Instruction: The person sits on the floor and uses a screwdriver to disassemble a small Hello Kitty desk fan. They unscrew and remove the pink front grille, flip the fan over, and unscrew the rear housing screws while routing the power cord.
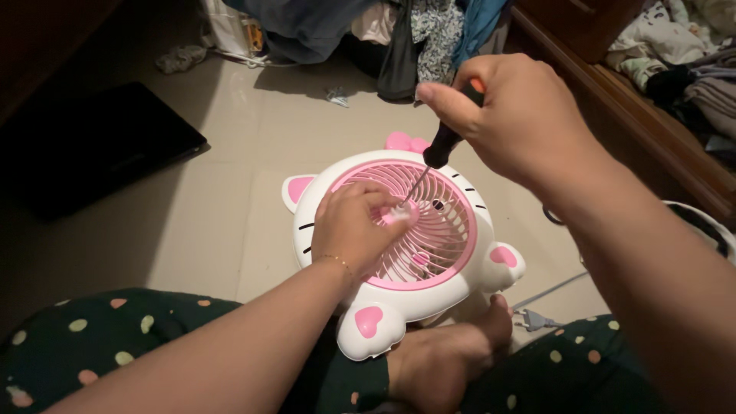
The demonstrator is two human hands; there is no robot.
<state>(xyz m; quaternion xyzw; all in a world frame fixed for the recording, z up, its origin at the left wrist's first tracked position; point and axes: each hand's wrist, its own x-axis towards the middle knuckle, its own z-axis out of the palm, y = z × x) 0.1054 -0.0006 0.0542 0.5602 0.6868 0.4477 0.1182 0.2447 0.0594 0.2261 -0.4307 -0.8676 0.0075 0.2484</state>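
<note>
Plastic fan (460, 287), likely light and brittle, lies on the floor against a foot. Left hand (354, 228) pinches its grille centre; right hand (515, 115) grips a screwdriver (443, 146) above it.

Your view is dim and warm; light falls from above onto the fan (429, 230), floor corners sink into shadow, both forearms blur softly at the frame edges.

left hand (354, 228) curled, right hand (514, 115) gripping
</note>
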